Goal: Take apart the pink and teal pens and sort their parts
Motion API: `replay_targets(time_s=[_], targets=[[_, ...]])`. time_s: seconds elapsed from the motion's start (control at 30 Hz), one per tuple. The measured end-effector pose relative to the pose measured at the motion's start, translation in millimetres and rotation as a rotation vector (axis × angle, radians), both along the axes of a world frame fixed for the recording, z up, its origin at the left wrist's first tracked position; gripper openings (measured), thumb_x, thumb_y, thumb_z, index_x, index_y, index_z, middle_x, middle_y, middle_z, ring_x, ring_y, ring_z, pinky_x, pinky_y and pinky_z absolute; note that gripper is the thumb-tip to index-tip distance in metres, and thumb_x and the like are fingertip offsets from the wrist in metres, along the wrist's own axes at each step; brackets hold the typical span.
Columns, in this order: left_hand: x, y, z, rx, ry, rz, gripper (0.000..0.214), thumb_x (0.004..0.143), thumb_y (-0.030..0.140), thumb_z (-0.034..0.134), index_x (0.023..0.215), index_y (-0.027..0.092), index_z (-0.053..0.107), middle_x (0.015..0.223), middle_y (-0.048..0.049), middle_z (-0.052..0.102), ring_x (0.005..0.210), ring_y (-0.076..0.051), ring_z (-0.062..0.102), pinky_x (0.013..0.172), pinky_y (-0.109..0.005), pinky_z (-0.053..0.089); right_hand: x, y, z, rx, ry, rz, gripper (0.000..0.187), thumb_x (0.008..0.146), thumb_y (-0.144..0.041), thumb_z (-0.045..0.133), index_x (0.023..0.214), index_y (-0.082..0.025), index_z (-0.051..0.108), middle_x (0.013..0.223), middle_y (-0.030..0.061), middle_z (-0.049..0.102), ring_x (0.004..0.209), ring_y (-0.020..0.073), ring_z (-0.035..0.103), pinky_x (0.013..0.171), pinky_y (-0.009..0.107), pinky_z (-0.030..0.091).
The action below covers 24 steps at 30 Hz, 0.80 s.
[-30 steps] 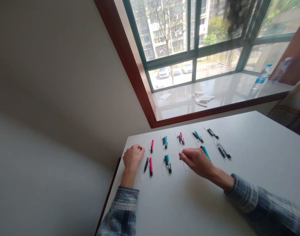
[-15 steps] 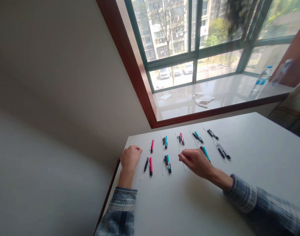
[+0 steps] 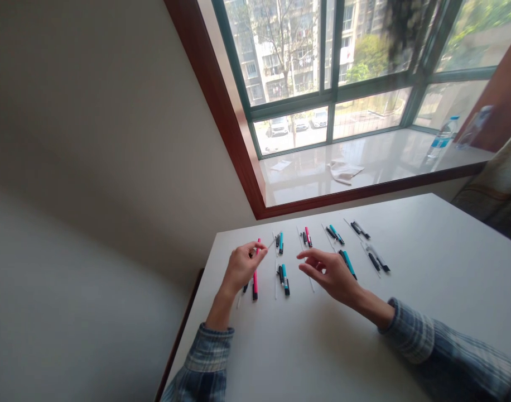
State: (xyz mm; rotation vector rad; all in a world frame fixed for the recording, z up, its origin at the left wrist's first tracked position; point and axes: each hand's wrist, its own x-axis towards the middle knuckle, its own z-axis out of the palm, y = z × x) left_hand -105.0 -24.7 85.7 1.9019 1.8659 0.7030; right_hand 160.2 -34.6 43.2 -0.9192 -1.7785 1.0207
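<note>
On the white table (image 3: 322, 346) lie two rows of small pen parts: pink (image 3: 254, 283), teal (image 3: 284, 277) and black (image 3: 373, 261) barrels and caps, each group beside a thin white rod (image 3: 311, 282). My left hand (image 3: 240, 266) hovers over the leftmost groups and pinches one such thin rod (image 3: 270, 244), which points right and up. My right hand (image 3: 328, 269) floats just above the middle of the rows with its fingers stretched toward the left hand, holding nothing. A teal pen (image 3: 348, 264) lies right behind it.
The table's left edge drops off beside my left forearm, next to a plain wall. Behind the table a glossy windowsill (image 3: 385, 162) carries a white cloth (image 3: 344, 171), a paper scrap (image 3: 281, 165) and a water bottle (image 3: 442, 137). A padded seat (image 3: 496, 192) stands at the right.
My left hand rose from the table's left corner and moved right, now holding a thin rod up. My right hand lifted slightly and its fingers spread out.
</note>
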Motion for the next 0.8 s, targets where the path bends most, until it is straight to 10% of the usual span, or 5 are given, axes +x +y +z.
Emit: replay_targets(time_s=[0.23,0.8], targets=[[65,-20,-14.3,-0.043,-0.057,-0.234,0.028,0.09,0.043,0.061,0.089,0.021,0.077,0.056,0.0043,0.049,0.053,-0.013,0.042,0.057,-0.026,0.028,-6,2,-4.0,-0.241,0.283,0.079,0.035,0.09,-0.05,0.071,0.105,-0.019,0.08,0.08,0.0053,0.076,0.072,0.0184,0.069,0.068,0.03,0.057],[81,-20,-9.4,-0.03,-0.281,-0.241,0.029,0.088,0.046,0.068,0.087,0.019,0.075,0.054,0.0075,0.033,0.051,-0.01,0.028,0.053,-0.024,0.022,-8,1,-0.2,-0.191,0.353,-0.053,0.034,0.093,-0.053,0.067,0.097,-0.019,0.07,0.083,0.0059,0.073,0.072,0.0189,0.069,0.067,0.03,0.058]])
